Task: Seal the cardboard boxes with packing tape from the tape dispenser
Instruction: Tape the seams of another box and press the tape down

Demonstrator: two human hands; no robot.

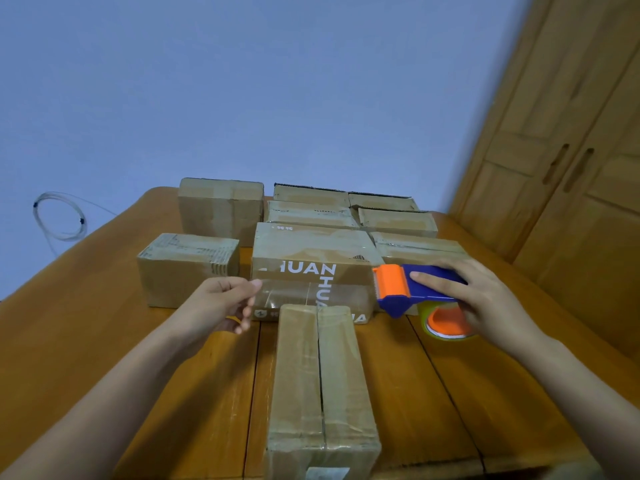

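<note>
My right hand [485, 299] grips the dispenser [415, 289] from above, fingers curled over its blue body, holding it in the air just right of the printed box [311, 268]. My left hand [221, 303] pinches the free end of the tape [311, 294] between thumb and forefinger, so a clear strip stretches between my hands, in front of the printed box and above the far end of the near box [320, 379]. That near box lies lengthwise on the table [104, 306], its centre seam open and untaped. The tape looks thin, limp and sticky, likely to curl and cling to itself if it slackens, so I judge it best kept taut. The dispenser seems light and rigid; its toothed orange blade is best avoided. More boxes [221, 209] crowd the far side.
</note>
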